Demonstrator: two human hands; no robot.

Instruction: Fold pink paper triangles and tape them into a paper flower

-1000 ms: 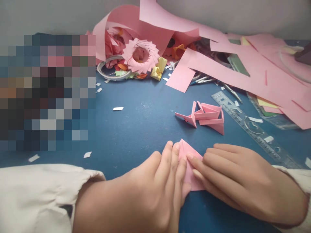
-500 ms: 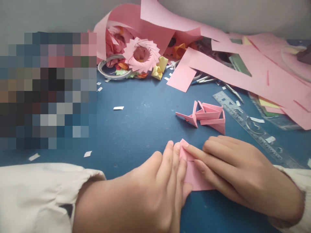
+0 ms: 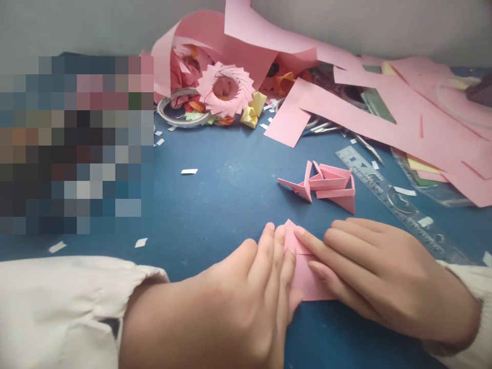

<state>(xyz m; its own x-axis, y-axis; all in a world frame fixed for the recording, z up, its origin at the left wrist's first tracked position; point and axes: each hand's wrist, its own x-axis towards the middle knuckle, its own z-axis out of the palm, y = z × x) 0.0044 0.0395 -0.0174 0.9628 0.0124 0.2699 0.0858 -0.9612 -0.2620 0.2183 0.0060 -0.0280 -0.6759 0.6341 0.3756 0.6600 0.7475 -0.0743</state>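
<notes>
A small sheet of pink paper [image 3: 313,282], its top corners folded into a point, lies on the blue table between my hands. My left hand [image 3: 234,297] has its fingers pressed together along the paper's left edge, with the thumb at the bottom edge. From the other side, my right hand [image 3: 378,271] presses the folded slope with the index fingertip; its thumb rests on the sheet and the remaining fingers are curled in. The paper's right part is hidden under that hand. Just beyond them sit several folded pink paper pieces [image 3: 332,179].
A clear plastic ruler [image 3: 378,182] lies to the right. Large pink sheets [image 3: 357,110] spread across the back right. A pink folded paper ring [image 3: 209,95], a tape roll [image 3: 167,115] and a yellow folded piece [image 3: 251,115] stand at the back. White scraps [image 3: 189,171] dot the table. The left side is pixelated.
My right index fingertip has slid slightly right and down along the fold, and the right hand has shifted a little rightward. My left hand stays in place on the paper.
</notes>
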